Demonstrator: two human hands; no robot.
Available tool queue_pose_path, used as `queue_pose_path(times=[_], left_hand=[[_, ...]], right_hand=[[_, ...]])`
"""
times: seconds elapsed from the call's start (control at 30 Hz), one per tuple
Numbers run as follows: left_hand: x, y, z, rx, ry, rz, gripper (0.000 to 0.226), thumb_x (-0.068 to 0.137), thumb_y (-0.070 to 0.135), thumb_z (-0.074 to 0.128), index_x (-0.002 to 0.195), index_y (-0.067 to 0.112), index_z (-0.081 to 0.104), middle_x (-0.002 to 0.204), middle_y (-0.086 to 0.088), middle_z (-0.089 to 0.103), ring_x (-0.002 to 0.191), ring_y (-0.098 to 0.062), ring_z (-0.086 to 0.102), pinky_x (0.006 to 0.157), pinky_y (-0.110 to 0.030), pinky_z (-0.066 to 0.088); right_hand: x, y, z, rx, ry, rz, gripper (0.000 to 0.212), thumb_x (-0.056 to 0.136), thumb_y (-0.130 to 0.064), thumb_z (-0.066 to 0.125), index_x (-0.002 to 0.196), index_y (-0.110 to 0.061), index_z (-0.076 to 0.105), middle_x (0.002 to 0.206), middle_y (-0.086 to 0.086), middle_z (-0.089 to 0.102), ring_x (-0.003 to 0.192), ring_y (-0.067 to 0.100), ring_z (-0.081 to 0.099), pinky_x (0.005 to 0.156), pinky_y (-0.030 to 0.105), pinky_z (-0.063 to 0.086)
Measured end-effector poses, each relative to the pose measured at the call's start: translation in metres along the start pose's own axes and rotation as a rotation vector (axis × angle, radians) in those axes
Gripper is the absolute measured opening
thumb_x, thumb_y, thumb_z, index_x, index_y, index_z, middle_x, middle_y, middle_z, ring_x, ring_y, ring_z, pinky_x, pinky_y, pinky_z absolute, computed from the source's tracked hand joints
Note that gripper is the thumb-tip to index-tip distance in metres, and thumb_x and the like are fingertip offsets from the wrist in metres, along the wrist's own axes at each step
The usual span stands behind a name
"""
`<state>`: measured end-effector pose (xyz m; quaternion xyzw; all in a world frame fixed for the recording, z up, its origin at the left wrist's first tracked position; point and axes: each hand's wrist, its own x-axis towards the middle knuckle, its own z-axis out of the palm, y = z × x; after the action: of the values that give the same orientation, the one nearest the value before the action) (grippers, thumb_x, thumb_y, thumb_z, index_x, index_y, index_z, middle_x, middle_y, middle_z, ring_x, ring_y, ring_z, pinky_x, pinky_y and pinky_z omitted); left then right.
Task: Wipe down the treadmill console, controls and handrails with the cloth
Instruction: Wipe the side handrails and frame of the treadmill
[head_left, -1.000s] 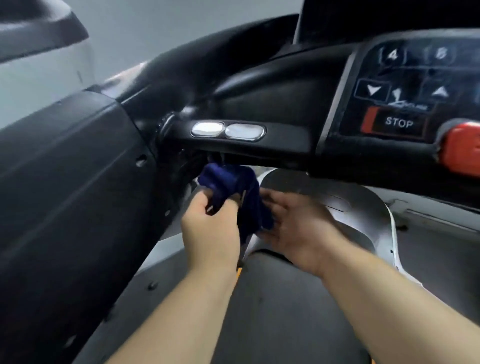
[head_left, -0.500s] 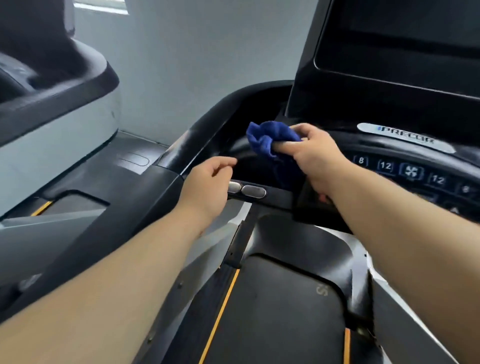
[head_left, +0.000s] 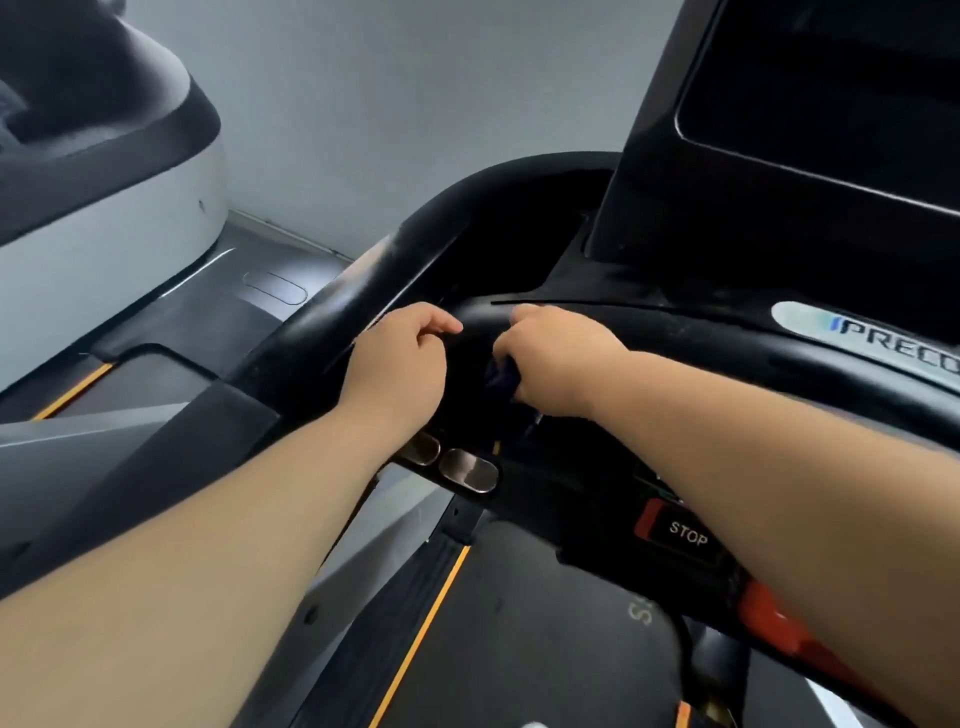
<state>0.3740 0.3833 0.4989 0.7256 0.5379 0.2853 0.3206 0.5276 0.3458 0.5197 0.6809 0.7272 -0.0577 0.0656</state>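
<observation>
A black treadmill console (head_left: 675, 332) fills the right half, with a dark screen (head_left: 821, 93) above and a STOP button (head_left: 685, 535) below. My right hand (head_left: 556, 358) is closed on a dark blue cloth (head_left: 501, 376), pressing it into the dark recess at the console's left. Only a small fold of cloth shows under the fingers. My left hand (head_left: 402, 364) rests beside it on the left handrail (head_left: 353, 301), fingers curled and empty. Two silver sensor pads (head_left: 452, 460) sit just below my left wrist.
A second machine with a white and black housing (head_left: 104, 197) stands at the left. The treadmill belt (head_left: 519, 649) with orange stripes lies below. A red safety clip (head_left: 779, 618) hangs at the lower right. A grey wall is behind.
My right hand has carried the cloth down from the console top into the recess, hiding most of it. My left hand moved up onto the handrail. The view came closer.
</observation>
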Motion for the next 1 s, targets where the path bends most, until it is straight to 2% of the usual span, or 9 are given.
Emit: queue_pose_path(times=[0.13, 0.27, 0.37, 0.53, 0.63, 0.73, 0.83, 0.93, 1.0], left_hand=[[0.017, 0.035, 0.03, -0.014, -0.071, 0.125, 0.034, 0.086, 0.008, 0.045, 0.089, 0.035, 0.066, 0.095, 0.014, 0.066, 0.088, -0.008, 0.058, 0.076, -0.022, 0.042], [0.028, 0.068, 0.056, -0.049, -0.123, 0.185, 0.034, 0.086, 0.007, 0.047, 0.091, 0.035, 0.066, 0.088, 0.016, 0.065, 0.083, -0.004, 0.057, 0.072, -0.018, 0.039], [0.03, 0.093, 0.076, -0.026, -0.192, 0.201, 0.032, 0.085, 0.01, 0.048, 0.091, 0.035, 0.066, 0.081, 0.017, 0.06, 0.073, -0.004, 0.053, 0.065, -0.017, 0.038], [0.039, 0.118, 0.095, 0.16, -0.354, 0.312, 0.025, 0.085, 0.016, 0.055, 0.098, 0.032, 0.069, 0.102, 0.014, 0.064, 0.094, -0.005, 0.056, 0.085, -0.017, 0.037], [0.048, 0.122, 0.094, 0.17, -0.308, 0.234, 0.032, 0.084, 0.009, 0.05, 0.098, 0.029, 0.072, 0.103, 0.008, 0.069, 0.095, -0.01, 0.058, 0.083, -0.017, 0.038], [0.053, 0.124, 0.088, 0.144, -0.313, 0.165, 0.037, 0.082, 0.005, 0.046, 0.095, 0.028, 0.072, 0.092, 0.004, 0.069, 0.088, -0.015, 0.059, 0.071, -0.022, 0.041], [0.063, 0.118, 0.086, 0.057, -0.351, 0.122, 0.038, 0.084, 0.003, 0.044, 0.092, 0.028, 0.072, 0.088, 0.007, 0.068, 0.083, -0.012, 0.059, 0.064, -0.011, 0.042], [0.073, 0.116, 0.089, -0.084, -0.456, 0.12, 0.035, 0.089, 0.009, 0.041, 0.087, 0.029, 0.069, 0.091, 0.011, 0.07, 0.093, -0.009, 0.063, 0.086, -0.021, 0.046], [0.078, 0.118, 0.087, -0.098, -0.516, 0.118, 0.03, 0.091, 0.017, 0.044, 0.086, 0.032, 0.069, 0.09, 0.012, 0.07, 0.093, -0.008, 0.062, 0.092, -0.03, 0.048]], right_hand=[[0.002, 0.03, -0.028, 0.054, 0.0, 0.173, 0.035, 0.076, -0.037, 0.072, 0.107, -0.022, 0.066, 0.1, 0.004, 0.05, 0.09, 0.025, 0.045, 0.07, 0.033, 0.041], [-0.018, 0.084, -0.069, 0.213, -0.084, 0.344, 0.031, 0.074, -0.039, 0.075, 0.094, -0.014, 0.072, 0.083, 0.006, 0.068, 0.079, 0.024, 0.065, 0.066, 0.03, 0.051], [-0.049, 0.118, -0.077, 0.331, -0.119, 0.396, 0.026, 0.076, -0.041, 0.074, 0.088, -0.018, 0.074, 0.076, 0.003, 0.067, 0.079, 0.022, 0.065, 0.064, 0.027, 0.048], [-0.09, 0.16, -0.076, 0.471, -0.152, 0.608, 0.024, 0.074, -0.04, 0.075, 0.083, -0.018, 0.071, 0.064, 0.0, 0.061, 0.064, 0.018, 0.059, 0.063, 0.026, 0.049], [-0.077, 0.15, -0.068, 0.392, -0.083, 0.584, 0.029, 0.074, -0.042, 0.073, 0.09, -0.018, 0.071, 0.081, 0.004, 0.067, 0.081, 0.024, 0.064, 0.068, 0.028, 0.05], [-0.036, 0.115, -0.054, 0.44, 0.022, 0.489, 0.03, 0.076, -0.036, 0.072, 0.096, -0.014, 0.07, 0.085, 0.005, 0.066, 0.085, 0.024, 0.064, 0.063, 0.027, 0.045], [-0.03, 0.118, -0.058, 0.443, -0.069, 0.499, 0.032, 0.077, -0.041, 0.072, 0.094, -0.013, 0.069, 0.082, 0.004, 0.065, 0.082, 0.024, 0.063, 0.061, 0.025, 0.042], [-0.076, 0.155, -0.07, 0.467, -0.149, 0.659, 0.027, 0.074, -0.043, 0.074, 0.086, -0.019, 0.068, 0.068, 0.0, 0.059, 0.068, 0.019, 0.056, 0.056, 0.025, 0.038], [-0.106, 0.172, -0.073, 0.467, -0.173, 0.781, 0.021, 0.073, -0.039, 0.074, 0.081, -0.021, 0.067, 0.066, -0.002, 0.058, 0.063, 0.016, 0.053, 0.053, 0.024, 0.037]])
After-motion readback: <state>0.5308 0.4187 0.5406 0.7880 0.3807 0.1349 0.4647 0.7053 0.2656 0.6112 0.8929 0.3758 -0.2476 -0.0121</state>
